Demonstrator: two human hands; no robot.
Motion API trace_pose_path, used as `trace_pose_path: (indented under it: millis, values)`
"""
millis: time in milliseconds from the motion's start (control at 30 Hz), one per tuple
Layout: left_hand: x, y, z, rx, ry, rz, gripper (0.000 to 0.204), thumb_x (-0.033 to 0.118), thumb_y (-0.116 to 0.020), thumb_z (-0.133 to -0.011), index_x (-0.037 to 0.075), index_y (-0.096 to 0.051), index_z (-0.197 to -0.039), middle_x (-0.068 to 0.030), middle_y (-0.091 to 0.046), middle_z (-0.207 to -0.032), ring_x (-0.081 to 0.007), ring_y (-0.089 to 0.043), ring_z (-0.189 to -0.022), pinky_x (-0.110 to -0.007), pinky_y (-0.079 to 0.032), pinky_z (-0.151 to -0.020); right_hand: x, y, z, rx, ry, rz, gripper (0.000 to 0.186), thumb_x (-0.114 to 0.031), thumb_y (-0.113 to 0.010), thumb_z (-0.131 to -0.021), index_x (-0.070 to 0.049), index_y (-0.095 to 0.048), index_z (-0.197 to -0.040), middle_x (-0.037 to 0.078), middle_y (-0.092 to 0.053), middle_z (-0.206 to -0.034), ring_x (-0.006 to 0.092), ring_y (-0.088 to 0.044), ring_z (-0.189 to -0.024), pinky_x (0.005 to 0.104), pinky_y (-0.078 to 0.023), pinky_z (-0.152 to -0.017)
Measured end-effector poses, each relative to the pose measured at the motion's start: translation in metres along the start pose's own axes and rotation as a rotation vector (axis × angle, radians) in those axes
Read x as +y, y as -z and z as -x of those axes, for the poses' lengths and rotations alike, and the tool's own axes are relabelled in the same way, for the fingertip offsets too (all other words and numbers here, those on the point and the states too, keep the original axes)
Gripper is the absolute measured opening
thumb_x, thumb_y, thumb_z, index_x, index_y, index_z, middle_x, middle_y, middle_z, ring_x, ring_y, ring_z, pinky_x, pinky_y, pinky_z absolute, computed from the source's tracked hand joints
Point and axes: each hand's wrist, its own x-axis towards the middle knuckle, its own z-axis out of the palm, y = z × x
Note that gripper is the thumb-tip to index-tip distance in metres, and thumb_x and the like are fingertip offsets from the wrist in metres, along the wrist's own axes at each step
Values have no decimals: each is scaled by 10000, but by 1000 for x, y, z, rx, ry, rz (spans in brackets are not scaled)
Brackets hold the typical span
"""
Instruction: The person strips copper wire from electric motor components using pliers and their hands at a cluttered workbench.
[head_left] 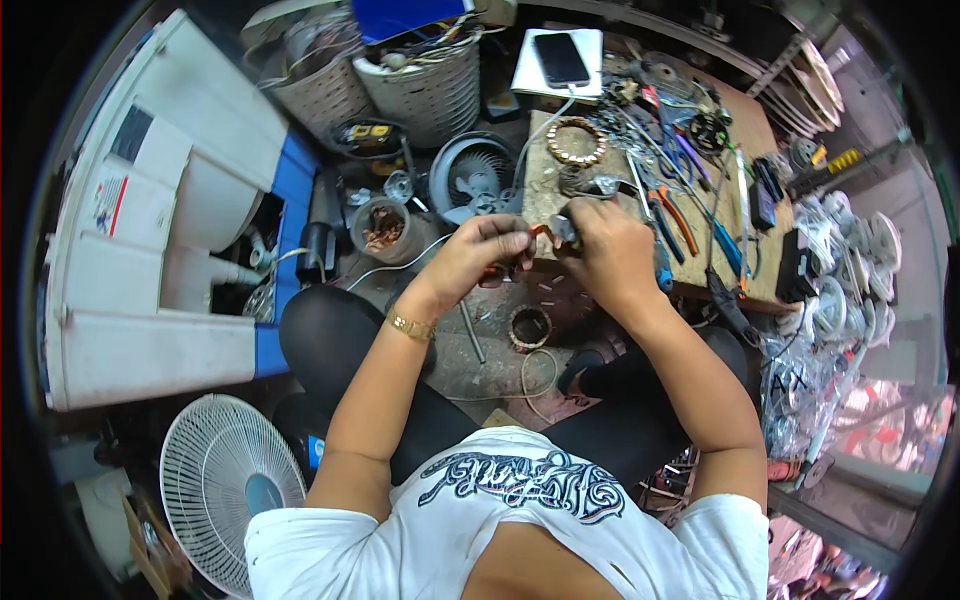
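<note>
Close together in front of me, both hands are closed at the near left edge of the wooden workbench [590, 226]. My left hand [478, 255] pinches a small orange-red piece [541, 231]; its kind is too small to tell. More red shows below those fingers. Curled around a small grey piece [566, 231], my right hand [610, 252] nearly meets the left one. Its fingers hide most of that piece. Just beyond, on the bench, lie a copper-wound ring [576, 142] and orange-handled pliers [678, 220].
Screwdrivers, scissors [677, 155] and other tools crowd the bench's right side. A phone [561, 60] lies at its far end. Left of the bench stand a fan housing [473, 178] and a tub of copper scraps [386, 230]. Another ring [529, 328] sits on the floor between my legs.
</note>
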Motion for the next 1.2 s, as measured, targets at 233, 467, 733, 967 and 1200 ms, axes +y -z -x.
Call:
trace_pose_path:
  millis: [233, 467, 733, 967, 1200]
  values:
    - [-19, 137, -31, 646, 28, -1010, 313, 278, -603, -903, -17, -692, -958, -141, -714, -860, -233, -696, -780, -320, -537, -689, 26, 3, 12, -306, -233, -88, 294, -161, -775, -695, -51, -599, -903, 180, -670, -800, 395, -649, -795, 478, -513, -704]
    - [-57, 240, -24, 607, 271, -1838, 402, 304, -605, -884, 36, -615, -1184, -163, -509, -1383, -382, -458, -1286, -535, -389, -1022, 71, 10, 0, -359, -290, -82, 434, -229, -773, -711, -50, -652, -1087, 224, -675, -861, 389, -650, -859, 476, -499, -745]
    - [55, 14, -44, 74, -706, -2375, 342, 195, -588, -842, 128, -624, -1176, -66, -532, -1343, -274, -425, -1343, -602, -252, -1125, 124, -29, 14, -389, -363, 265, 438, -297, -751, -749, -121, -659, -1139, 181, -640, -1094, 368, -648, -965, 479, -522, -801]
    - [69, -22, -20, -1, -973, -2360, 267, 226, -597, -826, 143, -658, -1072, -16, -565, -1182, -237, -454, -1313, -603, -222, -1151, 113, -40, 14, -518, -220, 208, 442, -237, -719, -766, -172, -652, -1198, 156, -677, -1078, 324, -654, -999, 460, -523, -833]
    - [68, -35, -14, -58, -696, -2143, 357, 263, -672, -799, 120, -631, -1124, -54, -561, -1207, -238, -505, -1230, -525, -349, -1056, 97, 2, 8, -420, -335, 141, 263, -185, -703, -780, -106, -676, -1030, 199, -687, -894, 400, -653, -859, 491, -503, -762]
